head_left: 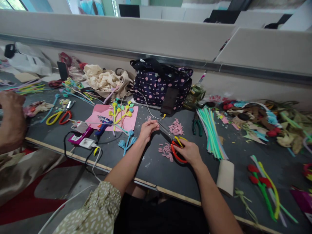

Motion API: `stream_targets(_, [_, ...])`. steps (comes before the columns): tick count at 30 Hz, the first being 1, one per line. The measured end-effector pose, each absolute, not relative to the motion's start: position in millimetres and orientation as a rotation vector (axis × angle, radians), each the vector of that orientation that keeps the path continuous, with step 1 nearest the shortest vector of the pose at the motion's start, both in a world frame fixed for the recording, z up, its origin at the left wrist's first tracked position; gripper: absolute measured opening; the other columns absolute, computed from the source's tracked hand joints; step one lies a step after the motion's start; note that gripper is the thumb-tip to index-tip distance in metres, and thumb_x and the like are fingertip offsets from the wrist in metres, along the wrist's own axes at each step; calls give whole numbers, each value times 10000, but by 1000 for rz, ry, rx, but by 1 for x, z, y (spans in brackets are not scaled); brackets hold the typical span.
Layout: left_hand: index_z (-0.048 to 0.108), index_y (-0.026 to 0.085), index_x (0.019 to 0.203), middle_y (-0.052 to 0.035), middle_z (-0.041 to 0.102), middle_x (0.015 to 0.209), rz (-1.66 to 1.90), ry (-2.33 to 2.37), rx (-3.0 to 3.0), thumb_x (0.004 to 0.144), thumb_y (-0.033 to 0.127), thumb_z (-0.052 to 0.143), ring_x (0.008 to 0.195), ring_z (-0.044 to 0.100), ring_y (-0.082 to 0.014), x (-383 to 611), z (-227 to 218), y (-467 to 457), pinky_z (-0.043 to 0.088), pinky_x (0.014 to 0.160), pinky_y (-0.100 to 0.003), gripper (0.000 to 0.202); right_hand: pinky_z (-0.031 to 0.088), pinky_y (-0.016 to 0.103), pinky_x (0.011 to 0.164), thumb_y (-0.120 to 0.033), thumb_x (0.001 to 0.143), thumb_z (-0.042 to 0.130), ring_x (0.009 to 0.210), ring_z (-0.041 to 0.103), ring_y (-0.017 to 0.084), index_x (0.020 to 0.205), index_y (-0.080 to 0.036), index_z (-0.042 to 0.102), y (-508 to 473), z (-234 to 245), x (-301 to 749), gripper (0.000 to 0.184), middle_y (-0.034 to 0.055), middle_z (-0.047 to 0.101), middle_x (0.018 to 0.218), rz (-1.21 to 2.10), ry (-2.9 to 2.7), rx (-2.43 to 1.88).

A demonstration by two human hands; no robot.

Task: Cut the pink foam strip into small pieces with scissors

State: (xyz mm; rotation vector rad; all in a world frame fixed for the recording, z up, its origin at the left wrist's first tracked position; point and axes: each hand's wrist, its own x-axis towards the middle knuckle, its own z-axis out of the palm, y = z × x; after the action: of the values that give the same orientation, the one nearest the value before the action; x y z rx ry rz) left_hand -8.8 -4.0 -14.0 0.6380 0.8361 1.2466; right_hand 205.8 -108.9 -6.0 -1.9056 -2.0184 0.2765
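My right hand (191, 152) grips scissors (173, 150) with one red and one yellow handle loop. Their blades point up and left toward my left hand (147, 130). That hand is closed in a pinch close to the blade tips; whatever lies between its fingers is too small to make out. Two piles of short pink cut pieces lie by the scissors, a farther pile (176, 127) beyond the handles and a nearer pile (165, 152) to their left. A blue pipe-cleaner branch (128, 143) rests left of my left forearm.
A pipe-cleaner bundle (212, 133) and green-handled pliers (197, 125) lie to the right. Behind stand a dotted bag (153, 81), a phone (169, 100) with a cable, and a bottle (195, 96). Left are a glue gun (103, 126), a power strip (81, 136) and another person's arm (12, 120).
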Motion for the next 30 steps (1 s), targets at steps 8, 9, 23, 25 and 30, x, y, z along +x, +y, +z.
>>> stream_targets(8, [664,99,817,-32,666,686,1241,841,626,602,156,805,609,632,-104,-8,-13,-4,545,646,-238,263,420,265,618,-530,823,559,776,681,212,994,-268,725,-108,-5,206,354,29,743,878,322,-2012,-1907])
stream_targets(9, [662,99,831,-37,674,705,1238,843,625,607,151,800,609,633,-102,-9,-13,-4,544,641,-234,269,426,269,625,-528,822,560,788,682,218,1014,-267,722,-108,-6,206,362,32,745,895,308,-2007,-1933])
stream_targets(23, [682,132,952,-34,685,752,1240,857,599,656,116,741,663,673,-122,-10,-8,-6,553,615,-224,303,453,292,663,-507,816,562,812,678,225,1097,-259,690,-106,-11,209,396,34,742,961,192,-1949,-2021])
stream_targets(25, [694,130,995,-37,689,755,1234,864,596,658,110,741,662,672,-118,-9,-8,-6,551,622,-221,341,446,286,649,-510,815,559,796,677,219,1072,-262,696,-107,-10,208,383,28,742,941,191,-1955,-2004])
stream_targets(30, [705,115,986,-47,692,726,1224,874,593,671,97,725,639,664,-112,-8,-8,-5,551,626,-219,316,449,291,667,-515,818,567,834,681,231,1099,-258,689,-107,-5,207,400,34,742,977,235,-1945,-2059])
